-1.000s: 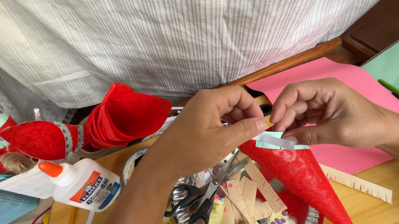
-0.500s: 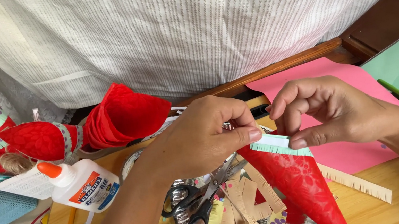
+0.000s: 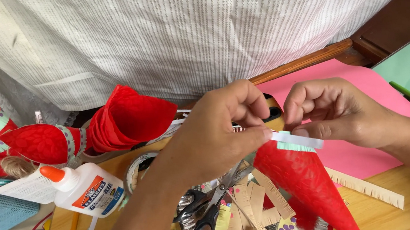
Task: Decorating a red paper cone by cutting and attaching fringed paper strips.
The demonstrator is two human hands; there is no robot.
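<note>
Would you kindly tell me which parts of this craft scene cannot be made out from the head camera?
- Red cone: its tip is cut off by the bottom edge.
- Pale paper strip: its left end is hidden behind the left hand.
- Scissors: the blades are partly covered by the left hand.
- Right hand: its fingertips are curled under, out of sight.

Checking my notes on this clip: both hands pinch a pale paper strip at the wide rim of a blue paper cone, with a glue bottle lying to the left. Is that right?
Not quite. The head view shows the cone is red, not blue. The rest holds: the left hand and right hand pinch the pale strip at its wide rim, and the glue bottle lies to the left.
</note>
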